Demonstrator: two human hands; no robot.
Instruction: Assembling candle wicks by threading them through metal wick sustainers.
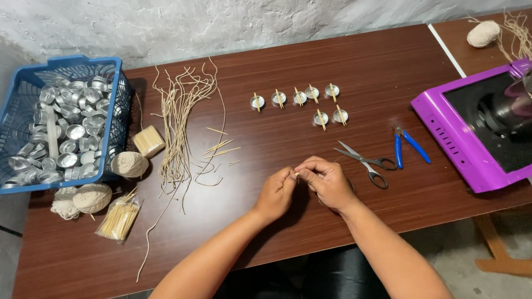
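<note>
Wick piece [297, 175], small and pale, is pinched between the fingertips of both my hands just nearer me than the scissors' tips. My left hand [275, 192] is closed narrow on it from one side, my right hand [327, 181] closed narrow on it from the other, thumbs and forefingers meeting; I cannot tell more of the piece, it is mostly hidden.

Taking the scissors [366, 163] as my landmark on the brown counter [360, 72]: they lie open just right of my right hand. Blue-handled pliers [407, 147] sit just right of the scissors. Beyond the scissors, toward the wall, stand seven small metal cups [299, 98], each with a stick across its rim. Far right of the scissors is a purple appliance [443, 127]. Well left of the scissors lies a loose bundle of wick strands [177, 122], then a block of toothpicks [148, 141], balls of twine [129, 164] and a blue basket [16, 105] full of empty metal cups.
</note>
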